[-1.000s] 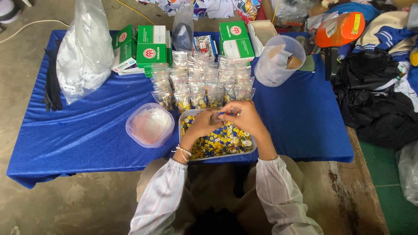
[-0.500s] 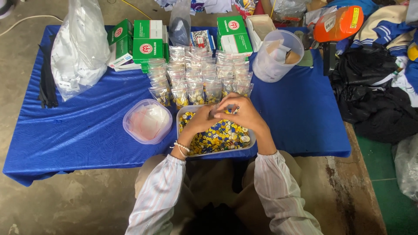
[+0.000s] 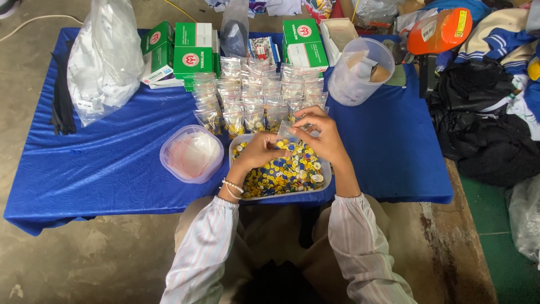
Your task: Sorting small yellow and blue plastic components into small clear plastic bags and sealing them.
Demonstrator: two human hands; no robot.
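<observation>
Both hands hover over the tray of buttons (image 3: 281, 174). Right hand (image 3: 323, 138) fingers pinch a small clear bag (image 3: 288, 133); left hand (image 3: 261, 151) looks curled, maybe pinching a button, right beside it.

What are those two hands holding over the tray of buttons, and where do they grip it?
A small clear plastic bag, pinched at its upper edge by the right hand; the left hand meets its lower left side. Contents cannot be told.
</observation>
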